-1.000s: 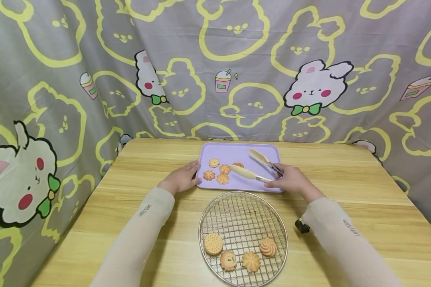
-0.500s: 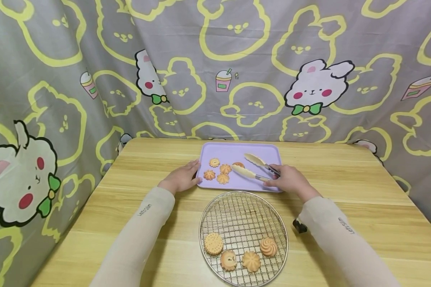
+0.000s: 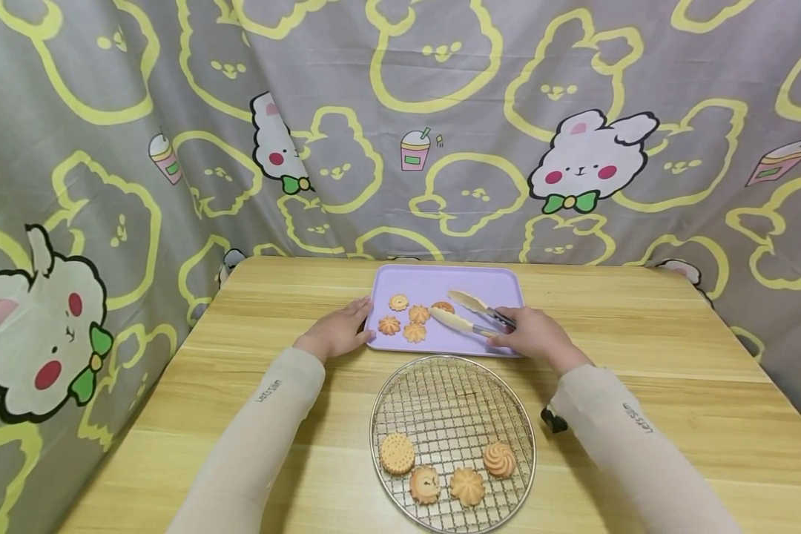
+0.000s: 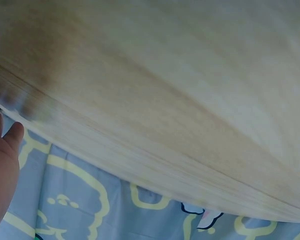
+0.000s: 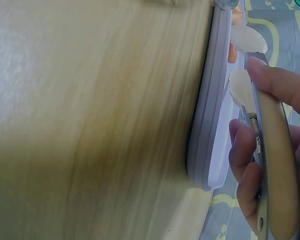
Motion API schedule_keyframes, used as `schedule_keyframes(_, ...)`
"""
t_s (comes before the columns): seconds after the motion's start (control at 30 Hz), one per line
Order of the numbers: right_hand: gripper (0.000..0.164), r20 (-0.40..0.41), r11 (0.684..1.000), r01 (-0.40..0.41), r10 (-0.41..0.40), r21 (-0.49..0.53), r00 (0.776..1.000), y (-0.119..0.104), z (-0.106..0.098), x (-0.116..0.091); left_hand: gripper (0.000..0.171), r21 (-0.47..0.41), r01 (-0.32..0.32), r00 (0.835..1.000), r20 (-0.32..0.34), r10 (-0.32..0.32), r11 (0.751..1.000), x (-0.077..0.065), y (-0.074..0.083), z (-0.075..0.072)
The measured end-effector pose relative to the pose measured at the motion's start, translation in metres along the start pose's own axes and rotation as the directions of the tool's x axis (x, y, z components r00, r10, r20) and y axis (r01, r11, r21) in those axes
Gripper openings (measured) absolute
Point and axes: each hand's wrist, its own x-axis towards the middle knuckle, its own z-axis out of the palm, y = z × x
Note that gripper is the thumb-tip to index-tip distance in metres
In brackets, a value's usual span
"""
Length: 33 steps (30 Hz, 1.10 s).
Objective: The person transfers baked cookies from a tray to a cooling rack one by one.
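Note:
My right hand (image 3: 534, 335) grips a pair of tongs (image 3: 455, 320) with cream-coloured tips, thumb along one arm and fingers curled round the other in the right wrist view. The tong tips are spread on either side of a brown cookie (image 3: 443, 307) on the purple tray (image 3: 454, 277). To its left on the tray lie several more cookies (image 3: 414, 332). My left hand (image 3: 339, 330) rests with fairly straight fingers against the tray's left edge. In the left wrist view only part of that hand shows at the left border.
Nearer me, a round wire cooling rack (image 3: 454, 400) stands on the wooden table (image 3: 641, 334). Along its near side lie several cookies, among them a round dotted one (image 3: 397, 454) and a swirled one (image 3: 499, 460). A patterned curtain (image 3: 480, 96) hangs behind and beside the table.
The far arm of the tongs has swung toward the near one, narrowing the gap around the brown cookie. My right hand has shifted slightly left. The left hand has stayed still.

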Motion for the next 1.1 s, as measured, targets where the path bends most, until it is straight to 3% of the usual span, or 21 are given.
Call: schedule_keyframes(1.1,0.067,-0.008,0.998,0.026,-0.026,-0.054,1.0,-0.0002,0.0016,-0.0028,0.072,-0.01,0.008,1.0,0.006,-0.008,1.0,-0.0023,0.0017,-0.0013)
